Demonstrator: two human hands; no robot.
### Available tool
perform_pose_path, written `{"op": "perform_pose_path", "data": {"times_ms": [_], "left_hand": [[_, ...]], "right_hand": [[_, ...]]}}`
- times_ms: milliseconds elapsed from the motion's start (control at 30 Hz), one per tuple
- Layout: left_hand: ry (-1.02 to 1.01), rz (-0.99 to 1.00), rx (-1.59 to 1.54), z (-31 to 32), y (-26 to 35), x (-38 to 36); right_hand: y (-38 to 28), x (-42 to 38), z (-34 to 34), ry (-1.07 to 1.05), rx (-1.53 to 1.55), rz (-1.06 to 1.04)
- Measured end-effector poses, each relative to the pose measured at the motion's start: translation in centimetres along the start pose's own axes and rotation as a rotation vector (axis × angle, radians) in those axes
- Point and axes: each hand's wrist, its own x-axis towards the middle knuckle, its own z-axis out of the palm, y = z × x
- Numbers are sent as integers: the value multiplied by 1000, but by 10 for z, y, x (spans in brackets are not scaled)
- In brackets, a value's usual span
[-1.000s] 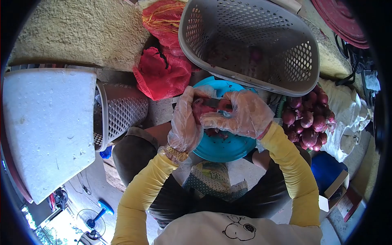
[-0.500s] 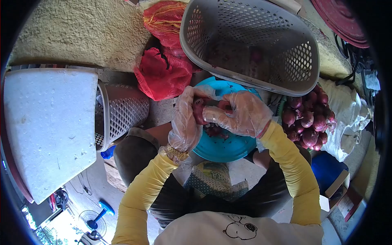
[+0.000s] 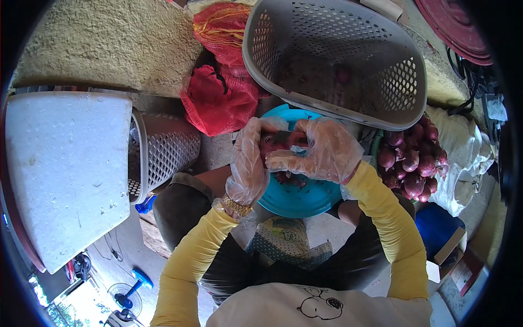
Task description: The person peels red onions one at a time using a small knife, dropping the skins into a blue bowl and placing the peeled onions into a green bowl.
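Left hand: The left hand (image 3: 246,166), in a clear plastic glove, was curled around a round purple-red onion (image 3: 266,144).
Right hand: The right hand (image 3: 331,150), gloved in the same way, gripped a small dark-bladed knife with red handle (image 3: 282,138), its blade at the onion.
Onion: It was above the left edge of a round turquoise plastic basin (image 3: 299,205).
Peelings: Dark red peelings (image 3: 295,180) lay near the basin's middle.
Basket: A grey perforated plastic basket (image 3: 327,110) stood at the basin's far edge.

Grey floor (image 3: 133,248), cord (image 3: 115,253) and fan (image 3: 125,300) on it
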Motion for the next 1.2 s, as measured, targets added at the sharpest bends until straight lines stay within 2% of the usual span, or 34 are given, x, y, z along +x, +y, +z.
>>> {"op": "perform_pose_path", "data": {"times_ms": [100,167,300,367,467,600,667,767,900,967,1100,1200], "left_hand": [[5,-23,55,3,6,-2],[-20,-35,-298,0,-3,-1],[-4,-35,-239,0,-4,0],[11,-94,-414,3,0,-1],[-11,-69,-308,0,-2,-1],[-62,-142,-401,-5,0,-1],[35,-87,-295,1,-1,0],[14,-64,-443,7,-2,0],[-31,-24,-339,1,-7,3],[-62,-103,-442,1,-8,3],[-49,-88,-370,3,-3,1],[-165,-149,-526,-2,-3,0]], "right_hand": [[3,1,1,-51,-85,20],[2,2,1,-48,-109,25],[-2,2,-1,-77,-50,76],[-4,3,-2,-86,-50,69],[-4,3,-3,-110,-60,75],[2,3,3,-89,-29,63],[-1,3,1,-85,-30,61],[0,3,2,-72,27,50],[1,3,1,-85,140,55],[-2,3,-3,-123,146,93],[5,2,-5,-184,138,112],[7,0,-7,-232,106,102]]}}
